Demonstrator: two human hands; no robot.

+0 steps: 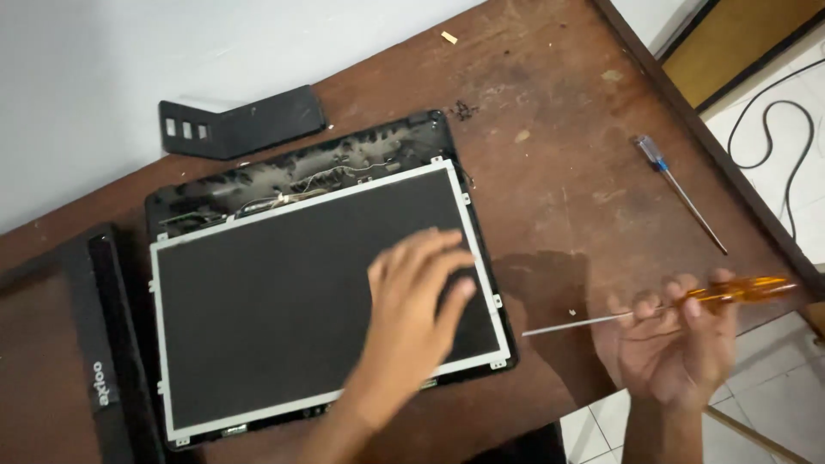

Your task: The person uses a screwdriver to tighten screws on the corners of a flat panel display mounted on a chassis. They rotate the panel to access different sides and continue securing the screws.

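— So where is the work at?
— Stripping a laptop screen, I'd judge. Left hand (417, 296) lies flat and spread on the panel (318, 301); right hand (675, 339) grips an orange screwdriver (662, 309) off the table's (550, 146) edge.
— And the panel?
— Dark, bare, silver-framed, lying in its black lid (292, 167) mid-table, bezel (82, 344) off at left.
— Next?
— Probably bringing the tip to the frame's side screws, panel held steady

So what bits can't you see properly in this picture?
Head view:
- Part of the screen panel: covered by the left hand.
- Black bezel: cut off by the left edge.
- Right hand: its fingers are blurred around the orange screwdriver.
- Lid wiring: too small.
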